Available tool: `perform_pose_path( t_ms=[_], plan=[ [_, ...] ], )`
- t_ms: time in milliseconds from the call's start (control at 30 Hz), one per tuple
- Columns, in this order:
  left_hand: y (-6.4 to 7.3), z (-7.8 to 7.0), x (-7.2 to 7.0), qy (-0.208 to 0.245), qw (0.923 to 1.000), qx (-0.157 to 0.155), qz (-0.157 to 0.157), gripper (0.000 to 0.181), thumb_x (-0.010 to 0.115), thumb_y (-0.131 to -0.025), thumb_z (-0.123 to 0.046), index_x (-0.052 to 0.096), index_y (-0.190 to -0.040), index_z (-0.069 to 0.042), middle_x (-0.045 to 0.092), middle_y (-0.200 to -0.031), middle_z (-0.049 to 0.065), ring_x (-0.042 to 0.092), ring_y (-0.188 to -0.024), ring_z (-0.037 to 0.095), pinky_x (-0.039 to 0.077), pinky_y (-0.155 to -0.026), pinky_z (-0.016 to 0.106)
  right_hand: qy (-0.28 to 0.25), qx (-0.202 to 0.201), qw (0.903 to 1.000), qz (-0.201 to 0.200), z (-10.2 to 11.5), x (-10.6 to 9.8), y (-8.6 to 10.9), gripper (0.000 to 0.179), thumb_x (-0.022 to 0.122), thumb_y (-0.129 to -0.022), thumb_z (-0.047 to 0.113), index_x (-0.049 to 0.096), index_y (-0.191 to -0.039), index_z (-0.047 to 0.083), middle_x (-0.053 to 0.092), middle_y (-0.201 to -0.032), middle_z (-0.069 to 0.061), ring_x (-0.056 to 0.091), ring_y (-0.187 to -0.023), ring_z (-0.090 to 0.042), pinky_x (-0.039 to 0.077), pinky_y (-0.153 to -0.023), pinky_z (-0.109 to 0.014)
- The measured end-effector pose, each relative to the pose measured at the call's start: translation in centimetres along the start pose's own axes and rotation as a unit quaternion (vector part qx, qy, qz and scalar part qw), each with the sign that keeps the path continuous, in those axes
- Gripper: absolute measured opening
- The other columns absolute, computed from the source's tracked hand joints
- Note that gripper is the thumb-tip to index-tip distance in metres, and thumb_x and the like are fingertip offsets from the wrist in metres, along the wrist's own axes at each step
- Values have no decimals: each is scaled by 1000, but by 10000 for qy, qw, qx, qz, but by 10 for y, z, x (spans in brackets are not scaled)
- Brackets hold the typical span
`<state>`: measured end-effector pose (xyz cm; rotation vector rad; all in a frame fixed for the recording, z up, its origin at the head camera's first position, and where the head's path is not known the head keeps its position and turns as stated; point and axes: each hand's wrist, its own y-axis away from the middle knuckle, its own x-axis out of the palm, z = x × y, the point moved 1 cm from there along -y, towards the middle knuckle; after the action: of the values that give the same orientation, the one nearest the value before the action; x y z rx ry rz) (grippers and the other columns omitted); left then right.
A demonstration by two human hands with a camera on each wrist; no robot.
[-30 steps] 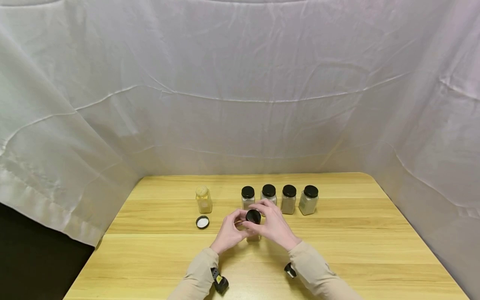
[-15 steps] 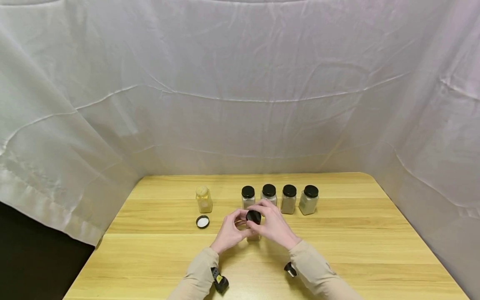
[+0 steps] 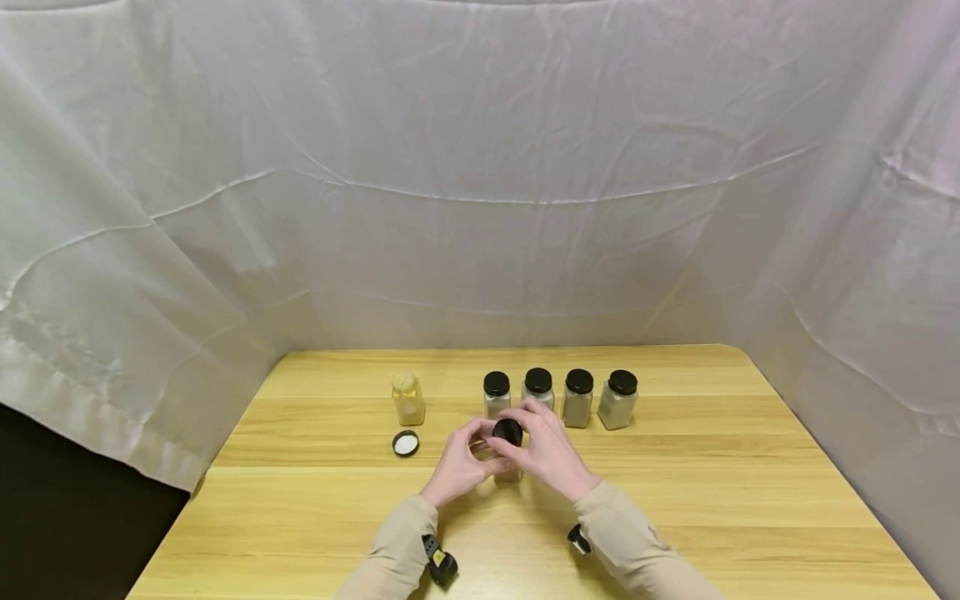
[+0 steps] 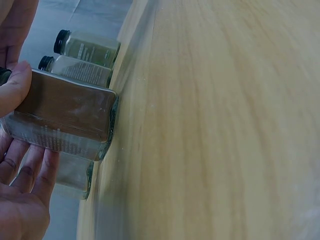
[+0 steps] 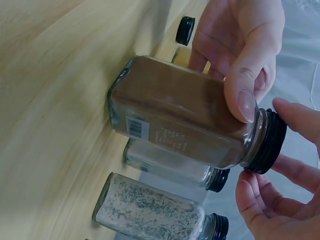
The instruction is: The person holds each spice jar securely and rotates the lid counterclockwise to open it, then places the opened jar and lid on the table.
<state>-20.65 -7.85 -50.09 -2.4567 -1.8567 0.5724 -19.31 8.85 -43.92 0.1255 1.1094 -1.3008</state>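
A square glass spice jar [image 5: 172,107] of brown powder stands on the table in front of the person. My left hand [image 3: 459,468] grips its body, thumb on one side and fingers on the other, as the left wrist view shows. At the top, my right hand [image 3: 551,450] pinches the black screw lid [image 5: 270,142] between thumb and fingers. That lid sits on the jar's neck. Off to the left stands a lidless jar of yellow powder [image 3: 408,404]. A loose black lid [image 3: 406,444] lies in front of it, white inside facing up.
Behind the hands, several black-lidded spice jars stand in a row, with a grey-green jar [image 3: 617,404] at the right end. The wooden table [image 3: 712,500] reaches back to a pale cloth curtain [image 3: 480,250].
Both hands stay at the brown jar. The right hand's fingers and thumb shift slightly around the lid; the other jars have not moved.
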Motion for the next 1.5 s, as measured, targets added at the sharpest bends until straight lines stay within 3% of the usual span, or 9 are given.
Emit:
perform_pose_path(
  t_ms=[200, 333, 500, 633, 800, 933, 1033, 1300, 1500],
  plan=[
    [0, 0, -1, 63, 10000, 66, 7, 42, 83, -80, -3, 64, -118, 0, 69, -109, 17, 66, -104, 19, 56, -101, 26, -92, -63, 9997, 202, 1, -3, 0, 35, 82, -80, 15, 74, -113, 6, 66, -107, -6, 61, -96, -19, 53, -80, -28],
    [0, -1, -1, 1, 10000, 88, 22, 42, 79, -79, 4, 64, -118, 1, 69, -109, 19, 66, -103, 18, 57, -100, 25, -150, 116, 9994, 304, 2, -2, 1, 41, 81, -81, 19, 71, -119, 5, 64, -111, -7, 60, -102, -22, 53, -86, -36],
    [0, -1, 0, -9, 10000, 40, 23, 43, 83, -79, -3, 64, -118, -3, 69, -108, 12, 68, -107, 25, 55, -103, 28, 61, 242, 9996, 158, 1, 1, 2, 41, 83, -83, 29, 72, -113, 4, 64, -106, -7, 61, -94, -23, 51, -79, -32],
    [1, -2, 0, 73, 9999, -73, 16, 45, 86, -79, -11, 65, -118, -5, 68, -108, 6, 69, -110, 26, 54, -105, 28, 128, 92, 9999, 8, 1, 1, 2, 33, 84, -82, 26, 74, -106, 6, 65, -98, -5, 60, -82, -21, 46, -69, -22],
    [1, -2, 0, 88, 10000, 4, 27, 45, 85, -79, -7, 63, -119, -2, 69, -110, 14, 68, -107, 25, 55, -104, 29, 150, -49, 9999, 41, 2, -1, 1, 30, 83, -82, 20, 74, -107, 6, 68, -101, -7, 62, -88, -21, 52, -74, -29],
    [1, -3, 0, 184, 9998, -21, 7, 46, 85, -78, -5, 62, -119, 0, 69, -111, 18, 68, -108, 28, 55, -104, 30, -131, 93, 9993, 343, 2, -4, 2, 34, 80, -84, 16, 73, -116, 6, 70, -114, -10, 63, -107, -29, 52, -96, -53],
    [1, -5, 1, 164, 9999, -22, -11, 46, 85, -78, -6, 63, -118, 0, 70, -110, 17, 68, -109, 30, 55, -104, 33, -336, 93, 9980, 521, 1, -5, 3, 36, 78, -85, 10, 71, -120, 7, 68, -121, -11, 61, -118, -32, 46, -105, -62],
    [0, -3, 0, 156, 9997, -184, -7, 43, 88, -76, -12, 66, -112, -6, 71, -108, 11, 68, -108, 24, 54, -106, 32, -827, -171, 9941, 677, -6, -6, 5, 40, 70, -88, -1, 67, -127, 6, 63, -131, -17, 58, -124, -36, 48, -106, -62],
    [2, -3, 0, 66, 9999, -132, -3, 46, 87, -78, -13, 64, -117, -5, 71, -111, 12, 68, -109, 26, 54, -106, 38, -1509, -82, 9874, 458, -14, -5, 7, 39, 61, -95, 0, 62, -134, 5, 60, -138, -19, 56, -128, -39, 49, -107, -58]
  ],
)
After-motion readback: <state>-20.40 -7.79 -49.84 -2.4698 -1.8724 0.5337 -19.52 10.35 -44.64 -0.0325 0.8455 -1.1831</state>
